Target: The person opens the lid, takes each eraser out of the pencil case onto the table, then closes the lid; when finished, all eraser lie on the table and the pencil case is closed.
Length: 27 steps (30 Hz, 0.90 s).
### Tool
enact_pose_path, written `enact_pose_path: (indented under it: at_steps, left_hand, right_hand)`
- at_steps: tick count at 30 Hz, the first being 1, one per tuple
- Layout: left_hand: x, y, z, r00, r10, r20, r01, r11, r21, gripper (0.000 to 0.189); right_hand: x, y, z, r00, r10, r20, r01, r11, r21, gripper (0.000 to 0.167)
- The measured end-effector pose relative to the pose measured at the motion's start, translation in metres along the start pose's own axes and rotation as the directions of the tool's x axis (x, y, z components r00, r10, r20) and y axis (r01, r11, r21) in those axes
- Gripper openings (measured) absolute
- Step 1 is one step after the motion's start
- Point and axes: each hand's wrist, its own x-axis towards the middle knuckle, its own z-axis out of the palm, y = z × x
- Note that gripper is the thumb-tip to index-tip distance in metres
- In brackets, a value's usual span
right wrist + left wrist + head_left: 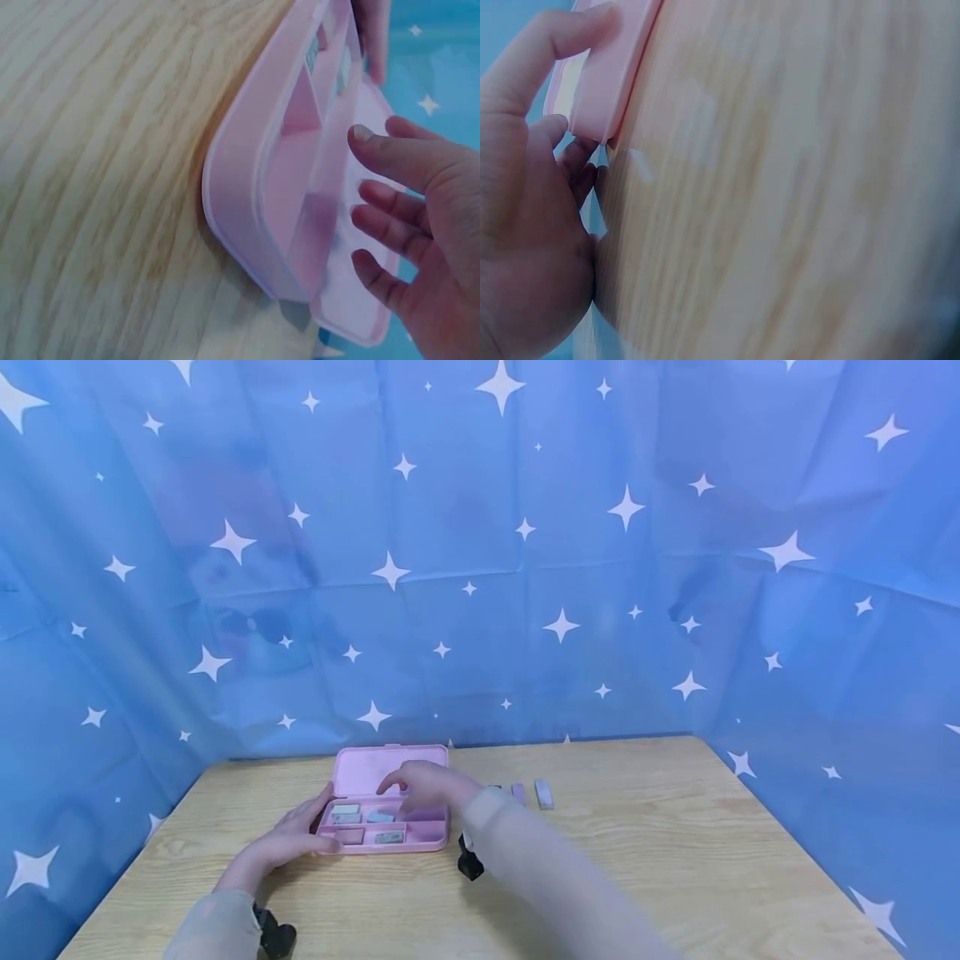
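A pink divided box (427,847) lies on the table with its lid (363,770) folded back. My left hand (288,839) holds the box's left end, thumb on the front wall and fingers round the side. Above the right part of the box hovers my right hand (427,783); its fingers are loosely bent, with nothing held, as the right wrist view shows. Several small rectangular blocks sit in the compartments, among them a light blue one (381,817), a grey-green one (388,837) and a pale one (346,808). The right-hand compartments look empty in the right wrist view.
To the right of the box, on the wooden table (675,860), lie a pale block (543,794) and a purple block (518,792); another dark piece is partly hidden by the right sleeve. A blue star-patterned curtain (465,527) stands behind and at both sides.
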Motion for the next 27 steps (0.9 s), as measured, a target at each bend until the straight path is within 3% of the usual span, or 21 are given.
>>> enact_pose_path:
  at_steps: [5,13,27]
  left_hand:
    - [0.0,-0.001,0.002,1.0,0.006,-0.002,-0.006,1.0,0.001,0.117]
    - [0.003,-0.001,0.002,1.0,-0.002,-0.003,0.002,1.0,0.013,0.118]
    - [0.004,-0.002,0.002,1.0,-0.002,-0.013,0.003,1.0,0.025,0.117]
  right_hand:
    - [0.003,-0.004,0.007,1.0,0.01,-0.001,-0.01,1.0,-0.026,0.047]
    - [0.007,-0.006,0.011,0.999,-0.036,-0.001,0.036,0.989,-0.145,0.042]
    - [0.007,-0.015,0.012,1.0,0.004,0.019,0.0,0.983,-0.182,0.048]
